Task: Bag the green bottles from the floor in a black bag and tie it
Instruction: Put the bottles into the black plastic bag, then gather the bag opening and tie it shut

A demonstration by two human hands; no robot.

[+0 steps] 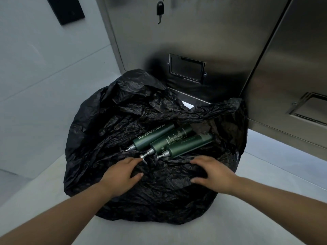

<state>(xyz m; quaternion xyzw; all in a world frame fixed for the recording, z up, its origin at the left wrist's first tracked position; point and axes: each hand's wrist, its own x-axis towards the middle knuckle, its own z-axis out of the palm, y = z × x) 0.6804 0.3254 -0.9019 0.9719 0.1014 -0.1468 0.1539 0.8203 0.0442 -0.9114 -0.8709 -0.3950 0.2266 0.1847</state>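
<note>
Three green bottles point(155, 137) lie side by side inside open black bag point(159, 195) on floor point(53, 200), silver pump heads toward person (labels partly legible). Left hand point(122, 172) and right hand point(212, 174) apart, fingers spread, pressing bag's near rim, gripping nothing. Steel cabinet point(203, 41) stands just behind bag

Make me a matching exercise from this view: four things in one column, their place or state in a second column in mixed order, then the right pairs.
Things
1. green bottles
2. black bag
3. left hand
4. black key

Place or state
A. hangs from the metal cabinet
B. lie side by side in the bag
C. open, not yet tied
D. rests on the plastic by a pump nozzle

Pairs: 1-B, 2-C, 3-D, 4-A
</note>
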